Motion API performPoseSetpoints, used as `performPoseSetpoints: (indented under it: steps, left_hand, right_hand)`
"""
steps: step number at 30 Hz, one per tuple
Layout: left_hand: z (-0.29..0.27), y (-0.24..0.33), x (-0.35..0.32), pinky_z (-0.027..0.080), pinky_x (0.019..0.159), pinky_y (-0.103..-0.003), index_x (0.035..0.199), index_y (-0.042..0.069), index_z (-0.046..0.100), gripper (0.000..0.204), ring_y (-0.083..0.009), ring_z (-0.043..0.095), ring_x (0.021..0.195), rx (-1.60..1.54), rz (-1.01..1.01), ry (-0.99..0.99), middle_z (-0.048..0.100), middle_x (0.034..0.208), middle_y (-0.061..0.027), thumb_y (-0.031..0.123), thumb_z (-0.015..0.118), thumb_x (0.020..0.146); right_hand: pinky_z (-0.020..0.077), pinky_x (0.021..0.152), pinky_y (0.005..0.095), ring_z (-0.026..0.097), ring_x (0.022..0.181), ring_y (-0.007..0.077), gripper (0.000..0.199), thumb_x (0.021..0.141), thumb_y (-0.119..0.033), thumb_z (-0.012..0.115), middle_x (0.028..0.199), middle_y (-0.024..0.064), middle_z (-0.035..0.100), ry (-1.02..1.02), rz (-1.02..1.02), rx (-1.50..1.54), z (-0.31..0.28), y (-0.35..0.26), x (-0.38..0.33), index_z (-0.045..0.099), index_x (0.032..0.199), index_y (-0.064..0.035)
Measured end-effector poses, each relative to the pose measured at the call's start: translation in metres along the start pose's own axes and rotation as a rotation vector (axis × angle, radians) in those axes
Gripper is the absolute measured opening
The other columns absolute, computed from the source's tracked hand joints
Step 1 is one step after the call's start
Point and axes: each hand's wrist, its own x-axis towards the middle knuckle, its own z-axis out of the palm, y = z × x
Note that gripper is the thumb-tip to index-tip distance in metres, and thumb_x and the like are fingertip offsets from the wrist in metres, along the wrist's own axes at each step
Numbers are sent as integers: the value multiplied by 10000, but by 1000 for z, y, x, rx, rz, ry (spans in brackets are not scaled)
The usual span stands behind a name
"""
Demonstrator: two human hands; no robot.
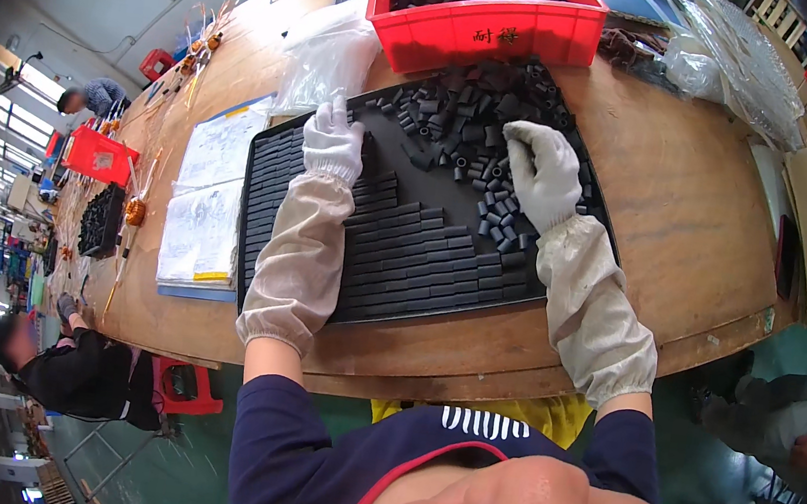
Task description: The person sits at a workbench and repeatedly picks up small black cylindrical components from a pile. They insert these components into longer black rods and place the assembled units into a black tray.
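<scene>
Under the right hand (541, 173), loose black pieces (486, 111) lie heaped

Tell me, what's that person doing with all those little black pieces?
A person in white gloves works over a black tray on a wooden table. The left hand rests by neat rows of black blocks. The right hand lies on a loose pile of small black pieces. A red bin of more pieces sits behind.

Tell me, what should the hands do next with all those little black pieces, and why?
Probably the right hand should slide a few loose black pieces from the pile toward the neat rows. The rows cover only the near part of the black tray, and the left hand rests by their edge.
</scene>
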Motion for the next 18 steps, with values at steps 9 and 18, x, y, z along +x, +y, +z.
performPoseSetpoints:
  steps: [9,18]
  left_hand:
    - [-40,81,-32,520,908,-479,1163,151,711,411,-334,637,1089,-226,320,-129,699,1121,-101,402,770,843]
    - [-46,83,-33,550,883,-411,1152,135,723,275,-276,680,972,-395,209,-194,707,1049,-95,221,759,893]
  right_hand:
    - [477,882,433,636,981,264,183,818,-227,791,948,11,669,-247,-122,-395,-11,3,3,700,972,-192]
    - [476,864,445,638,968,277,237,780,-310,814,949,28,667,-448,-103,-558,-17,4,1,701,928,-162]
